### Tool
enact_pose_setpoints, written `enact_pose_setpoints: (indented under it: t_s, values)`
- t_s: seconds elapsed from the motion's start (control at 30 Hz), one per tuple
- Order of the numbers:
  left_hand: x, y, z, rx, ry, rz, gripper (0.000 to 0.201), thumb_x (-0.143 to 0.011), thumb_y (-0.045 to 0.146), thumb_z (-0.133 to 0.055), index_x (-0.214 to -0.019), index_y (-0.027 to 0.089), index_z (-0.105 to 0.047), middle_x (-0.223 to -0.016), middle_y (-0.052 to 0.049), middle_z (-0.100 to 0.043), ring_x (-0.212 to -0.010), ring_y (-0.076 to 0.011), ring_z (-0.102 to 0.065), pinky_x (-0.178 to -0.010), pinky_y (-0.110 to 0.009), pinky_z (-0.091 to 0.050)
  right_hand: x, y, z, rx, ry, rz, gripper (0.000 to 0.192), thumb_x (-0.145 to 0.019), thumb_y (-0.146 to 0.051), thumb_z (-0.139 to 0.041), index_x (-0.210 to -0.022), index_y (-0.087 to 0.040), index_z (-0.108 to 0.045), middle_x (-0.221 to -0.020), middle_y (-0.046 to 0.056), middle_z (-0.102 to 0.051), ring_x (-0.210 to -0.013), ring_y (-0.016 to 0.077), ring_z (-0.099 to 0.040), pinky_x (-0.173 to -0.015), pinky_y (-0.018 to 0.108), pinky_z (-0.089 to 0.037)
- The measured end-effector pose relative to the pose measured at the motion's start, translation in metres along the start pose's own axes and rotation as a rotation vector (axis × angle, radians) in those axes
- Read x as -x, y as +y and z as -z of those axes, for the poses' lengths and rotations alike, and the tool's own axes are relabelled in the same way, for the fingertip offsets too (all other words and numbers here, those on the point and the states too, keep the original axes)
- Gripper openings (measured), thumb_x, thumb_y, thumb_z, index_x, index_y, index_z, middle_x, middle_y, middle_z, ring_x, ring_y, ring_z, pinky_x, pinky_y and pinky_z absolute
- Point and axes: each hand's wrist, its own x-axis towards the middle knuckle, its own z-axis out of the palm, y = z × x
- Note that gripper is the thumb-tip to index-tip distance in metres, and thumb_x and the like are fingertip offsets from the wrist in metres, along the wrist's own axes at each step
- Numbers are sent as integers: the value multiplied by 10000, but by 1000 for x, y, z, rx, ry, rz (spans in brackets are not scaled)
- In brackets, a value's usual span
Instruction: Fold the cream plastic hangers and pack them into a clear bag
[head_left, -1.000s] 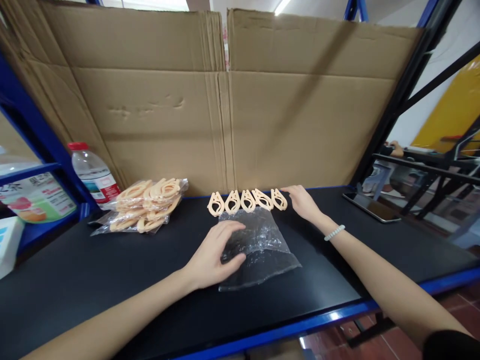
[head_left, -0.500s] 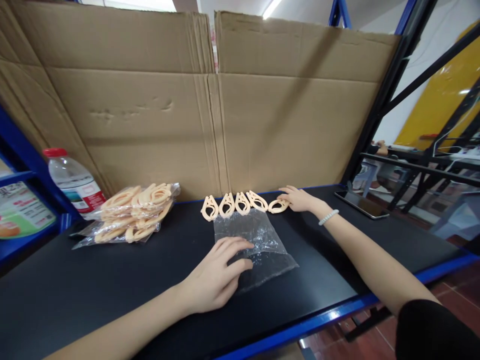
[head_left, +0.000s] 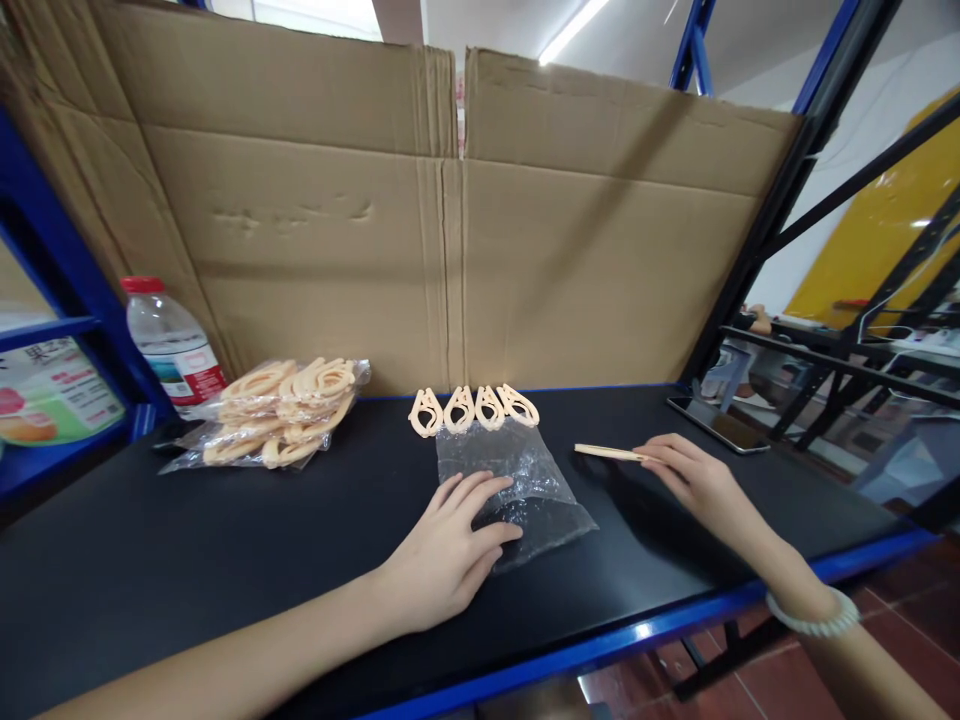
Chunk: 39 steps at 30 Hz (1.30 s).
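Observation:
My left hand lies flat on the near left part of a clear plastic bag, holding it down on the black tabletop. My right hand pinches one peach-coloured plastic clip by its end, seen edge-on and lifted just right of the bag. A row of several more peach clips lies at the far edge of the bag, by the cardboard wall.
Clear packs of the same clips are piled at the left, beside a water bottle with a red cap. A cardboard sheet stands behind. A dark tablet lies at the right. Blue shelving stands on the left.
My right hand has picked the rightmost clip out of the row and drawn it back toward me and to the right. My left hand has stayed on the bag.

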Motion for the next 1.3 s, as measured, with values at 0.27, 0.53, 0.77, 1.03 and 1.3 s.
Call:
enact_pose_setpoints:
  t_s: [0.27,0.53,0.77,1.03,1.3]
  values:
    - [0,1,-2,-27,-53,27,420,-859,91,-433,-1197,292,-583,-1442,-95,-379,-1351,-338,-305,-1057,-624,-284,9,-126,41,-44,151,204,142,-888,-160,-564,-994,-245,-604,-881,45,-656,-782,176,-631,-717,284,-520]
    - [-2,3,-3,-51,-56,6,373,-861,96,-432,-1158,256,-592,-1450,-105,-370,-1357,-320,-292,-1070,-614,-272,-7,-156,-24,288,77,537,196,-917,-107,-441,-954,-125,-633,-775,77,-651,-689,177,-601,-577,288,-493]
    - [-2,5,-2,-71,-82,23,316,-854,88,-425,-1058,216,-629,-1462,-106,-352,-1368,-311,-276,-1084,-603,-257,-16,-144,-58,491,-62,589,147,-860,-79,-467,-787,-155,-569,-818,97,-649,-693,199,-599,-462,269,-428]
    - [0,4,-3,-80,-98,8,412,-879,92,-393,-1198,274,-579,-1421,-123,-373,-1373,-319,-274,-1073,-623,-247,-31,-144,-68,567,-113,428,127,-842,-48,-488,-865,-118,-592,-859,114,-639,-834,250,-600,-485,286,-457]
    - [-1,5,0,-44,-102,16,418,-874,103,-407,-1210,297,-563,-1440,-97,-360,-1369,-298,-283,-1083,-617,-224,-111,-94,-41,29,-359,313,151,-939,-203,-444,-930,-159,-588,-901,49,-623,-830,152,-560,-718,268,-468]
